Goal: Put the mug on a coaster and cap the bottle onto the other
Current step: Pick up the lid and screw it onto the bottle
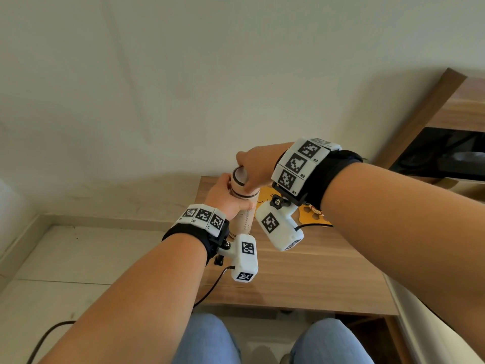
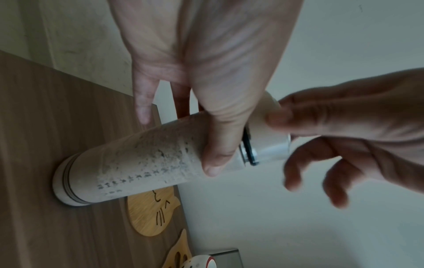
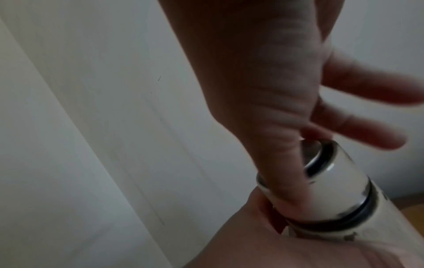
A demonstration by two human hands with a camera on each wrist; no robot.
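A cream bottle (image 1: 244, 219) with printed characters stands upright on the wooden table (image 1: 301, 271), its base (image 2: 66, 190) on bare wood beside a yellow cat-shaped coaster (image 2: 151, 214). My left hand (image 1: 227, 195) grips the bottle's upper body, thumb (image 2: 215, 154) across the front. My right hand (image 1: 249, 169) pinches the cap (image 1: 240, 177) on the bottle's mouth with thumb and forefinger, the other fingers (image 3: 367, 136) spread free. A black ring (image 3: 358, 212) shows under the cap (image 3: 332, 190). A second coaster (image 2: 179, 253) lies further along, with a white red-rimmed mug (image 2: 201, 262) at it.
The table's far edge meets a pale wall (image 1: 183, 88). A wooden unit with a dark panel (image 1: 446, 153) rises at the right. Tiled floor (image 1: 65, 258) lies to the left, and a black cable (image 1: 210, 287) hangs from my left wrist. My knees are under the front edge.
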